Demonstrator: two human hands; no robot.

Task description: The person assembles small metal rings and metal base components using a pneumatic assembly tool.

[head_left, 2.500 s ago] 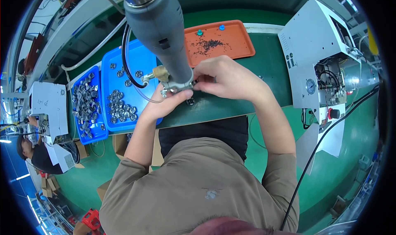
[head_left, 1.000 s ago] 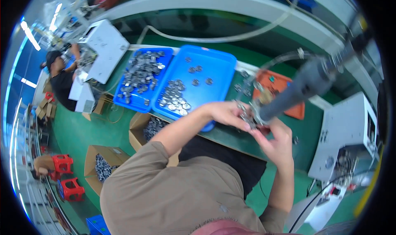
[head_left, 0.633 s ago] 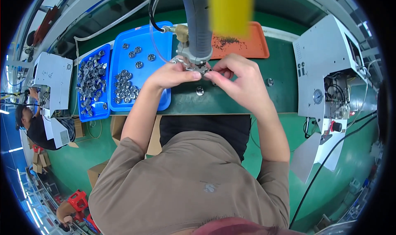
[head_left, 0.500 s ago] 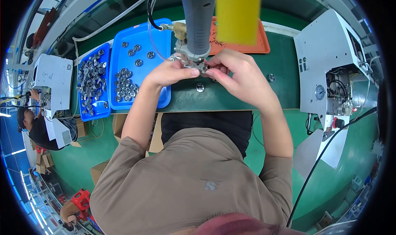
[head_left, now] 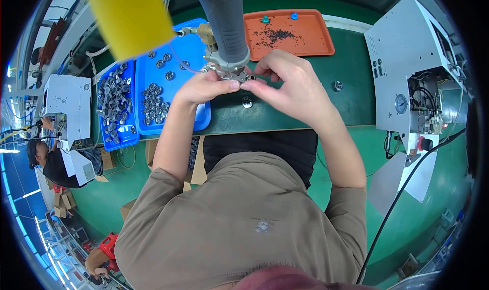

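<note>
A grey power screwdriver (head_left: 222,20) with a brass fitting (head_left: 206,34) reaches down over the green bench. My left hand (head_left: 208,89) is closed at its metal nosepiece (head_left: 237,76), the thumb lying along the near side. From the right, my right hand (head_left: 294,84) meets the same nosepiece, thumb and fingers bent around its end. Both thumbs nearly touch there; a small dark round spot shows between them. Fingers hide most of the nosepiece. On the bench just below sits a round metal-and-black part (head_left: 247,102).
Left, a blue tray (head_left: 198,114) holds several round parts; a narrower blue tray (head_left: 114,144) holds grey pieces. Behind, an orange tray (head_left: 318,38) carries tiny black screws. A yellow object (head_left: 130,22) hangs close overhead. A white machine (head_left: 395,50) stands right; another person (head_left: 58,162) works far left.
My view has shifted, so the screwdriver and yellow object appear farther left and more of the orange tray shows. Both hands stay at the nosepiece; the right fingers have moved slightly.
</note>
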